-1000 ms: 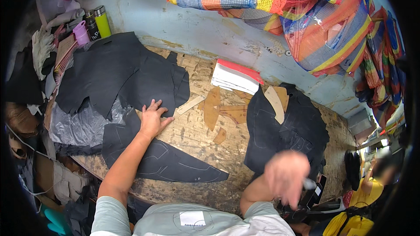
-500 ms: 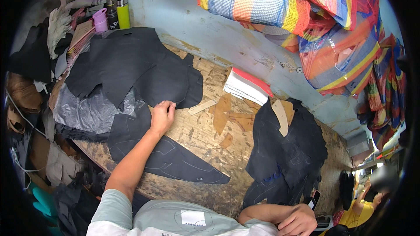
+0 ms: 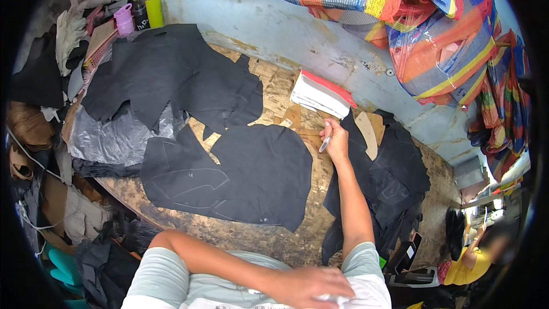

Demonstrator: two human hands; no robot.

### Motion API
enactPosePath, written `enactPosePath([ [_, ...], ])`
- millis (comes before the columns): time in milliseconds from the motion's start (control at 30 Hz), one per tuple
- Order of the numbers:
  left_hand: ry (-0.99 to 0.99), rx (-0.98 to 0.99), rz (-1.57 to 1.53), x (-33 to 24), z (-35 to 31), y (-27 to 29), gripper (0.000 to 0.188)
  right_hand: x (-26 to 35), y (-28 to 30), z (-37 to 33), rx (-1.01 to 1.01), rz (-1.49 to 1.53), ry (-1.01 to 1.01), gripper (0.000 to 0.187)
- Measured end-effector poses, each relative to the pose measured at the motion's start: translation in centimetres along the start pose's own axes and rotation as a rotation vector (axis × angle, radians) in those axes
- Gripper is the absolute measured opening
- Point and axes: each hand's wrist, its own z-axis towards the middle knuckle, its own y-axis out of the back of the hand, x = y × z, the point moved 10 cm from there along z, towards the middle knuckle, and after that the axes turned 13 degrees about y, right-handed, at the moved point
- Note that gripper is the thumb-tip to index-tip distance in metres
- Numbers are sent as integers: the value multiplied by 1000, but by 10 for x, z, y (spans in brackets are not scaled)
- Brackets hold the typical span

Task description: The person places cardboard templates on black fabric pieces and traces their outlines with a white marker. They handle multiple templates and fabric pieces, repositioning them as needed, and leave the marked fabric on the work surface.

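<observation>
My right hand (image 3: 337, 138) is raised over the far middle of the table, its fingers closed round a slim silvery pen (image 3: 325, 144). Below my chest, my left hand (image 3: 311, 287) lies close against my shirt, its fingers smeared by motion. Between my arms a black leather-like piece (image 3: 266, 166) is spread flat, overlapping another black piece (image 3: 171, 180) marked with pale outlines. Beside my right forearm sits a heap of black pieces (image 3: 394, 177), with a cream curved template (image 3: 366, 134) on top. A larger stack of black sheets (image 3: 151, 74) covers the far left.
A red-edged white stack (image 3: 323, 96) stands near the wall, with brown templates (image 3: 291, 115) by it. Bottles (image 3: 153, 8) stand at the back left. Striped mesh bags (image 3: 440, 51) hang over the far right. A phone (image 3: 407, 253) lies near my right elbow; a person in yellow (image 3: 460, 266) is beyond.
A black piece now lies across the middle, over the marked one. My left hand has drawn back from the sheets to my body. My right hand has reached forward and holds a pen.
</observation>
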Motion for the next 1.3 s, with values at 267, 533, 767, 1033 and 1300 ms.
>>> enactPosePath([
  [267,-379,-20,-10,-68,37,-33,17,3,-2,-11,-153,-232,287,15],
  [533,-388,95,-304,-101,29,-42,20,-2,-3,-6,-55,-252,340,9],
  [767,-361,322,-784,-121,3,-46,29,6,-12,-10,17,-205,446,17],
  [1033,-346,578,-770,-120,5,-41,30,-3,-19,-3,392,-194,326,47],
  [1300,-328,490,-471,-81,-11,-11,33,-24,-12,24,219,-197,62,46],
])
